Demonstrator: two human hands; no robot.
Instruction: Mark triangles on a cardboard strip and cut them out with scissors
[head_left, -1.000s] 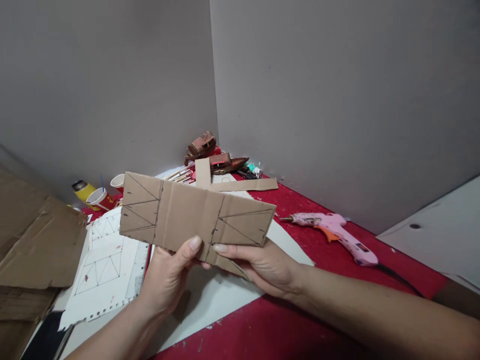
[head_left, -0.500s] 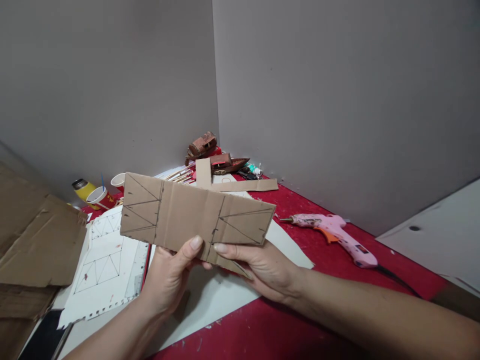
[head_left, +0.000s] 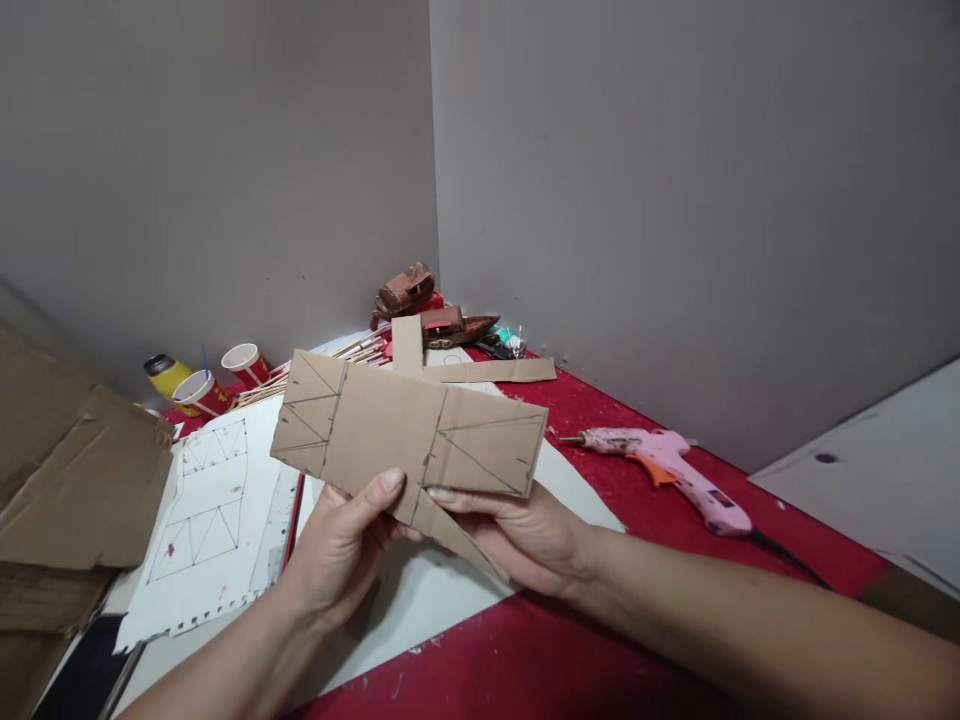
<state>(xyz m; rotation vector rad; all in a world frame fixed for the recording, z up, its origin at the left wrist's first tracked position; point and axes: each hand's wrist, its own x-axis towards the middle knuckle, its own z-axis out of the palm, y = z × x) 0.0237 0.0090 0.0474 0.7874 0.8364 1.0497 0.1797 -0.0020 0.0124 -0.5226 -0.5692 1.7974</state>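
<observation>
A cardboard piece (head_left: 386, 420) is held up in front of me, with dark lines and triangles drawn near both ends. My left hand (head_left: 356, 535) grips its lower edge, thumb on the front and fingers behind. Close beside it, my right hand (head_left: 525, 530) pinches the same piece near a drawn line; its fingers are mostly hidden behind the cardboard. A narrow flap of the cardboard slants down over the right palm. Beneath both hands lies a white sheet (head_left: 405, 610) on the red table (head_left: 495, 660).
A pink glue gun (head_left: 675, 470) lies at the right with its cord. Cardboard strips (head_left: 495, 371), wooden sticks (head_left: 270, 388) and brown models (head_left: 405, 290) are behind. At the left are paper cups (head_left: 202, 395), a yellow bottle (head_left: 169, 378), drawn sheets (head_left: 202, 520) and large cardboard (head_left: 82, 480).
The left end of the cardboard has swung inward to the right, uncovering a cup and sticks. Its lower right flap sticks out further below, and the right thumb is more covered.
</observation>
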